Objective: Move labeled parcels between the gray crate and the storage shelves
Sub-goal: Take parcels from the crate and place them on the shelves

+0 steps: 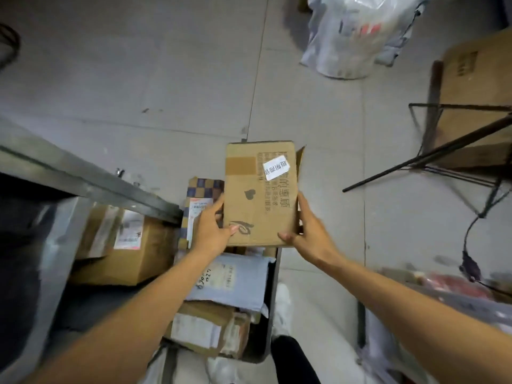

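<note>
A person holds a cardboard box [260,195] in both hands above the far end of the gray crate [267,342], near the middle of the view. The left hand [210,231] grips the box's near left corner: its fingers [217,203] curl round the left edge and the thumb lies on the top face. The right hand [311,231] grips the near right corner the same way, fingers [302,200] clamped along the right side and thumb pressed on the near edge. The box is held roughly level, with printed text and a white label [275,166] on its top face and a loose flap at its far right corner.

In the crate below lie a gray mailer bag [230,278] with handwritten numbers and, nearer, a taped cardboard parcel [205,328]. A checkered parcel [205,189] stands just left of the held box, partly behind the left hand. On the left a metal storage shelf [91,181] runs across, with a labeled brown box [133,253] on the level beneath it.

On the floor [138,79] far away sits a plastic bag [354,31], blurred, so its contents are hard to make out. To the right stand a large carton [476,87] and a black wire frame [454,139].
</note>
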Demonstrator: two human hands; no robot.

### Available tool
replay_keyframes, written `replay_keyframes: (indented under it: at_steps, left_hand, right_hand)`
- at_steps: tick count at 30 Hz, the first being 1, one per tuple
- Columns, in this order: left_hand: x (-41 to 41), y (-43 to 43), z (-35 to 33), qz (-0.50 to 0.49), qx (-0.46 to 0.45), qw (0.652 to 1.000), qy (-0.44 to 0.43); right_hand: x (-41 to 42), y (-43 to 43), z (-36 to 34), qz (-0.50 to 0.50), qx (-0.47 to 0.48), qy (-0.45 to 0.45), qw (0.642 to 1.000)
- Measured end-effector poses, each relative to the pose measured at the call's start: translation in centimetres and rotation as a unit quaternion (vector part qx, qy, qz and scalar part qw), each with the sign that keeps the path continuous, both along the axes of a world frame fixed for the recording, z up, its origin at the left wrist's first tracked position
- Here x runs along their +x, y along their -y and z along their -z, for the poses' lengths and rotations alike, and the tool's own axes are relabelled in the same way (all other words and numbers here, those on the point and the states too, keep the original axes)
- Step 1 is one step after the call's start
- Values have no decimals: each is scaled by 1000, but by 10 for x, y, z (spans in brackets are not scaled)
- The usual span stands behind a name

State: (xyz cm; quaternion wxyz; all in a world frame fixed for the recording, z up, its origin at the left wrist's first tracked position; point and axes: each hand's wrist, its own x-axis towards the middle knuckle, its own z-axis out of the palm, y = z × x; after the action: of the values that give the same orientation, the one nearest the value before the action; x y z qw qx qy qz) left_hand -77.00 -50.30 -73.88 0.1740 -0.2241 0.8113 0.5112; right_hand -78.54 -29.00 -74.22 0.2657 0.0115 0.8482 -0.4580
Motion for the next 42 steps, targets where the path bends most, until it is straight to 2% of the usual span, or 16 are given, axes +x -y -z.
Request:
replay_keyframes:
  at_steps: [6, 14, 21, 34, 38, 42]
  left_hand:
    - [2, 1, 95, -4, -7, 999, 50]
    - [13, 4, 142, 22, -34, 996, 76]
    - [9, 1, 148, 54, -34, 995, 71]
    - [19, 5, 168, 18, 13, 996, 85]
    - [16, 14, 171, 20, -12, 997, 79]
    - [13, 14, 174, 52, -53, 994, 74]
  right_hand:
    - [5, 0, 106, 1, 1, 63, 998]
    - [19, 9, 157, 26, -9, 109, 994]
    - [25, 10, 167, 59, 12, 113, 992]
    - [24, 10, 169, 72, 18, 132, 989]
    - [27, 19, 167, 74, -8, 141, 987]
    - [22, 23, 167, 62, 16, 155, 986]
